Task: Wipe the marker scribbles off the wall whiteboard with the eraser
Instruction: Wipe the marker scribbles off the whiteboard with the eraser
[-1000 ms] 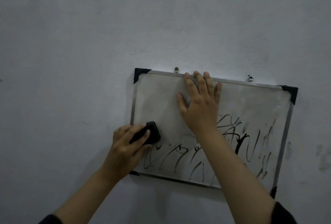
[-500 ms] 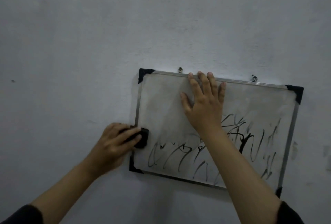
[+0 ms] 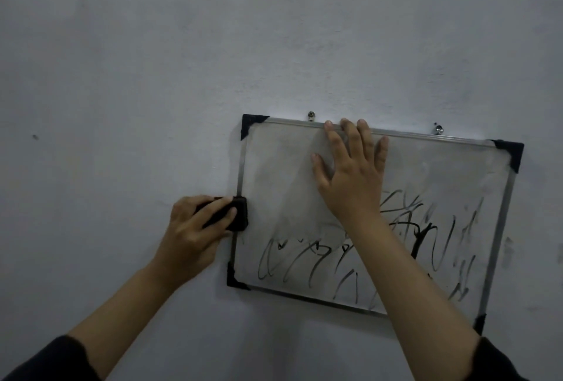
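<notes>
A small whiteboard (image 3: pixel 280 173) with a metal frame and black corner caps hangs tilted on the wall. Black marker scribbles (image 3: pixel 307 262) cover its lower half and right side; the upper left looks smeared grey. My left hand (image 3: pixel 195 228) grips a black eraser (image 3: pixel 239 213) pressed against the board's left frame edge, partly over the wall. My right hand (image 3: pixel 353 173) lies flat with fingers spread on the board's upper middle, fingertips touching the top frame; its forearm hides part of the scribbles.
The board hangs from two metal screws, a left screw (image 3: pixel 311 115) and a right screw (image 3: pixel 438 129), in a plain grey wall (image 3: pixel 152 76). Dark smudges (image 3: pixel 507 251) mark the wall right of the board. Dark sleeves show at the bottom corners.
My left hand has slid the eraser leftward from inside the board to its left frame edge. My right hand has stayed flat on the board's upper middle.
</notes>
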